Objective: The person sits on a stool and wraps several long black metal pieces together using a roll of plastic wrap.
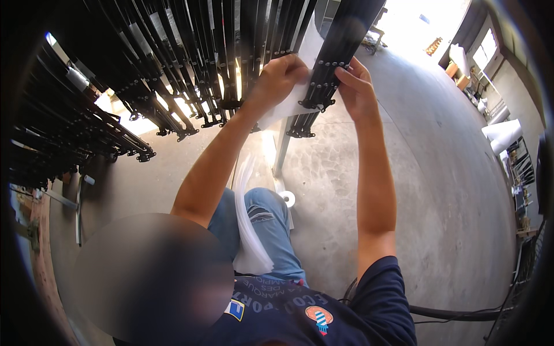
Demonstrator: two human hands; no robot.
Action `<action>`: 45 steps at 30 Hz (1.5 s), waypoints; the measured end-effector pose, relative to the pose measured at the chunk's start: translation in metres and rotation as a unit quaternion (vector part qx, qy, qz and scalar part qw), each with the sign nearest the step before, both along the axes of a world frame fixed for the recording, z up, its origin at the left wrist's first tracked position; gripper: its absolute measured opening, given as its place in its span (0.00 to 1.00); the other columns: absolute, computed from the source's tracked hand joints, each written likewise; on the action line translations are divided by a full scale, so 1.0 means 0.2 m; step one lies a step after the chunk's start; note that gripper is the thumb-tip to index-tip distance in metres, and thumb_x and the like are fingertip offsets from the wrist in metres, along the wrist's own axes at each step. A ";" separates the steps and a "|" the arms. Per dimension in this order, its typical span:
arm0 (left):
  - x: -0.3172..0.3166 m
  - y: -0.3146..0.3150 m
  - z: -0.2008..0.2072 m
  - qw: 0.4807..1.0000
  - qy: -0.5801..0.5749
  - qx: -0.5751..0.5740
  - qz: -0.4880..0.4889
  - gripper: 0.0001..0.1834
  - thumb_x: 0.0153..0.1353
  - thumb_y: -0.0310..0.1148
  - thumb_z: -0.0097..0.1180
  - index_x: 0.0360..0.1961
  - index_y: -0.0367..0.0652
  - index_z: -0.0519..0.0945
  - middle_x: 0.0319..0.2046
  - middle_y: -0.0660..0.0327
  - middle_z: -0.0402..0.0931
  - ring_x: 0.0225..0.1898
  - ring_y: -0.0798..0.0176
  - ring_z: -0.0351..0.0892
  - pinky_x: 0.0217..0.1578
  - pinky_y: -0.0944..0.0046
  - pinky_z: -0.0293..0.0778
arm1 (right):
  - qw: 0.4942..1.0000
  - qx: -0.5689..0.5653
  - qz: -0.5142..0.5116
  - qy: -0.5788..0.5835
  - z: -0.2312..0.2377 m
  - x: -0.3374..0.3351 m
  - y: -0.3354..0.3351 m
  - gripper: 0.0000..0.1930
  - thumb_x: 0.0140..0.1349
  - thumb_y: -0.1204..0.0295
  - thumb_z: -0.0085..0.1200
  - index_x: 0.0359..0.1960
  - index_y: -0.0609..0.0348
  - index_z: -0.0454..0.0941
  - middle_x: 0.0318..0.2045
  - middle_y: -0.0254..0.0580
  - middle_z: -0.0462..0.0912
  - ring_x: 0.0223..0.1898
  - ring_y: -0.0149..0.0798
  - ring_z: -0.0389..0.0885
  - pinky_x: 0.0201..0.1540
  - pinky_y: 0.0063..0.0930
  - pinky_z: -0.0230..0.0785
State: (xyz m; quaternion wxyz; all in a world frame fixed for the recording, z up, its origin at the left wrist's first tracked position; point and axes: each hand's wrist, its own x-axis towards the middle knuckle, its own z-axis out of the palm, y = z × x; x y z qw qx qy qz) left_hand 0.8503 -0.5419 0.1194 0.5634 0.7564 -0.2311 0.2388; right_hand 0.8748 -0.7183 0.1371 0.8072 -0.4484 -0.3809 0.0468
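Up ahead, a bundle of black metal bars [344,32] with riveted joints hangs down in front of me. My left hand [281,78] is closed in a pinch on a thin, translucent white foam sheet [310,47], just left of the bundle. Part of that sheet passes behind my wrist and the bars. On the bundle's right edge, my right hand [358,89] grips with the thumb in front, its other fingers partly hidden behind. Several long white foam strips [245,222] lie draped over my lap.
Rows of similar black bars [173,63] hang close on the left. A metal post [280,153] stands below the bundle, with a white roll [287,199] on the concrete floor [444,190]. White rolls [505,136] sit along the right wall. A black hose [450,313] runs at lower right.
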 end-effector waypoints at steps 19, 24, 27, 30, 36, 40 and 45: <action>-0.36 -0.07 -0.05 0.930 0.059 0.244 0.268 0.19 0.50 0.45 0.54 0.33 0.40 0.73 0.28 0.50 0.76 0.30 0.48 0.77 0.32 0.58 0.72 | 0.974 -0.185 -0.085 -0.104 0.10 0.03 -0.04 0.11 0.43 0.79 0.58 0.33 0.65 0.79 0.29 0.43 0.81 0.30 0.33 0.80 0.38 0.22 0.71; -0.28 -0.14 -0.05 0.963 0.042 0.102 0.246 0.16 0.48 0.41 0.58 0.25 0.37 0.73 0.20 0.51 0.74 0.26 0.53 0.77 0.26 0.60 0.69 | 0.973 -0.197 -0.082 -0.093 0.14 -0.01 -0.03 0.12 0.43 0.80 0.57 0.33 0.67 0.78 0.29 0.45 0.81 0.31 0.35 0.81 0.40 0.24 0.72; -0.18 -0.13 -0.08 0.972 -0.049 0.068 0.220 0.17 0.46 0.40 0.62 0.26 0.37 0.72 0.23 0.53 0.74 0.26 0.58 0.76 0.26 0.62 0.69 | 0.973 -0.197 -0.080 -0.091 0.14 0.00 -0.04 0.12 0.43 0.80 0.57 0.33 0.68 0.78 0.29 0.45 0.81 0.31 0.35 0.81 0.39 0.24 0.72; -0.11 -0.13 -0.12 0.969 -0.108 0.019 0.223 0.20 0.44 0.41 0.64 0.28 0.37 0.72 0.26 0.55 0.75 0.27 0.62 0.76 0.27 0.64 0.69 | 0.972 -0.200 -0.076 -0.094 0.14 0.01 -0.05 0.12 0.43 0.79 0.58 0.33 0.67 0.78 0.29 0.44 0.81 0.31 0.35 0.81 0.39 0.23 0.72; -0.12 -0.11 -0.05 0.973 0.011 0.092 0.209 0.23 0.42 0.44 0.65 0.31 0.37 0.73 0.25 0.55 0.76 0.31 0.62 0.78 0.31 0.65 0.72 | 0.955 -0.241 -0.120 -0.124 0.14 0.01 -0.05 0.11 0.43 0.79 0.59 0.31 0.65 0.79 0.28 0.42 0.81 0.29 0.32 0.80 0.37 0.21 0.72; -0.21 -0.13 0.00 0.963 0.032 0.100 0.247 0.19 0.43 0.40 0.64 0.29 0.37 0.74 0.23 0.53 0.76 0.28 0.56 0.79 0.30 0.64 0.72 | 0.959 -0.214 -0.135 -0.131 0.13 0.00 -0.01 0.11 0.43 0.78 0.60 0.31 0.65 0.78 0.26 0.40 0.81 0.28 0.30 0.80 0.36 0.19 0.72; -0.29 -0.23 0.03 0.952 -0.010 0.095 0.291 0.09 0.42 0.29 0.57 0.25 0.36 0.73 0.24 0.49 0.76 0.28 0.50 0.78 0.29 0.62 0.73 | 0.960 -0.208 -0.122 -0.140 0.13 -0.02 0.02 0.11 0.42 0.78 0.61 0.31 0.64 0.79 0.26 0.39 0.81 0.27 0.28 0.79 0.33 0.18 0.71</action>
